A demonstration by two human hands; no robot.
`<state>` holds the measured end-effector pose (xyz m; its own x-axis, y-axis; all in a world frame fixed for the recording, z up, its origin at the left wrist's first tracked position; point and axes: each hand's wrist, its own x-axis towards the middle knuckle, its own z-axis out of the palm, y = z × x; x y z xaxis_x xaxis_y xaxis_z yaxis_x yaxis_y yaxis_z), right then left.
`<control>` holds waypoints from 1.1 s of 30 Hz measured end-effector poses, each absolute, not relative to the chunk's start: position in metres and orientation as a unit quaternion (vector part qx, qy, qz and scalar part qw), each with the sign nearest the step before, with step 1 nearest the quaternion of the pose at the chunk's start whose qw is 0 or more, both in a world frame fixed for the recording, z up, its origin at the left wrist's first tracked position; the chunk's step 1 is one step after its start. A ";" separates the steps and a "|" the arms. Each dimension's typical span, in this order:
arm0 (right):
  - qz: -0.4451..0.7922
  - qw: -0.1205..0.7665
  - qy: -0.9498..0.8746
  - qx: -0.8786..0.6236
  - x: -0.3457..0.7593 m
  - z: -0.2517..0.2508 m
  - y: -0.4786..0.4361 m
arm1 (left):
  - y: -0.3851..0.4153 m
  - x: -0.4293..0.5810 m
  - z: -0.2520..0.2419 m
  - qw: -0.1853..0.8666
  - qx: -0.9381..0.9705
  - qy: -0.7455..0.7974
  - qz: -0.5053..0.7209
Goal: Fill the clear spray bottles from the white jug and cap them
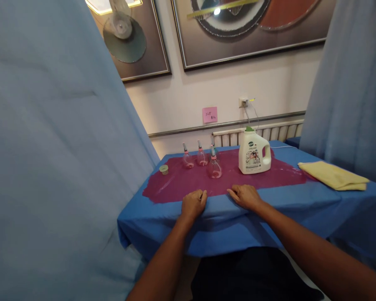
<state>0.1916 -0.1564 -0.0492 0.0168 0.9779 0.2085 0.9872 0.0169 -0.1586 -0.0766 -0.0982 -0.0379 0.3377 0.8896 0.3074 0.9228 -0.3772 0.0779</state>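
Observation:
My left hand (193, 203) rests in a loose fist at the front edge of the table, by the edge of the purple-red patch. My right hand (245, 196) lies a little to its right, fingers curled under and thumb pointing inward. Neither hand appears to hold anything. Beyond them stand several clear round bottles with pink collars and upright nozzle tops; the nearest bottle (214, 169) has some pink in it. Behind my right hand is a cream plastic jug (253, 154) with a side handle, its neck uncapped and something green in the opening.
A small round tub (163, 169) sits at the left of the purple-red patch (172, 184) on the blue tablecloth (288, 205). At the right lies a folded yellow cloth (334, 175). Blue curtains (59, 146) hang on both sides. A radiator (230, 138) and a socket (243, 103) are behind.

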 end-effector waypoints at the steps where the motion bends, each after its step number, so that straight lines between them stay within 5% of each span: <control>1: -0.019 0.131 -0.700 -0.701 0.192 -0.050 -0.156 | -0.099 -0.077 -0.037 0.055 -0.816 -0.556 -0.151; 33: -0.019 0.131 -0.698 -0.704 0.192 -0.049 -0.157 | -0.097 -0.078 -0.040 0.051 -0.816 -0.555 -0.155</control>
<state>0.1918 -0.1566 -0.0491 0.0245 0.9776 0.2092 0.9873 0.0093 -0.1587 -0.0776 -0.0966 -0.0404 0.3362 0.8896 0.3092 0.9214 -0.3786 0.0876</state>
